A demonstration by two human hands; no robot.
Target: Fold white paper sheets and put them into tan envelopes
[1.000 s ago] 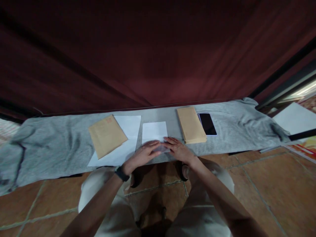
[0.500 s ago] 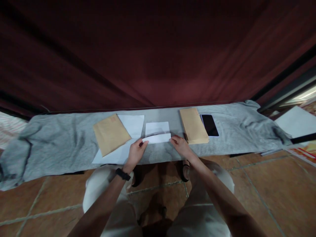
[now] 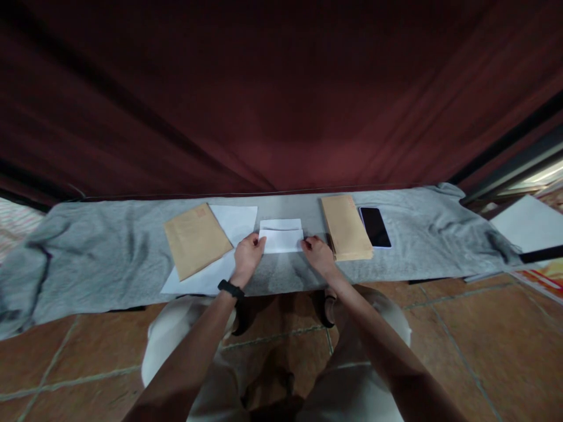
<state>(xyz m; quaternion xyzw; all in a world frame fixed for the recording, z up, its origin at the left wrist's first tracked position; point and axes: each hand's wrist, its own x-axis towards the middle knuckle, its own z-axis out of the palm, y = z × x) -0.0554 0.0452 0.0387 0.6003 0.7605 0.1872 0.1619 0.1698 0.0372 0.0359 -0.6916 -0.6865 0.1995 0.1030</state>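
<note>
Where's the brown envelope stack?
In the head view, the brown envelope stack lies on the grey cloth, right of centre, between the right hand and the phone.

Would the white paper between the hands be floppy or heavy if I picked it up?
The folded white paper is probably light, since it looks thin. It's likely stiffer than a single sheet, being folded over itself. It might spring open if the left hand and right hand let go: a shadow along its flap suggests it's lifted.
</note>
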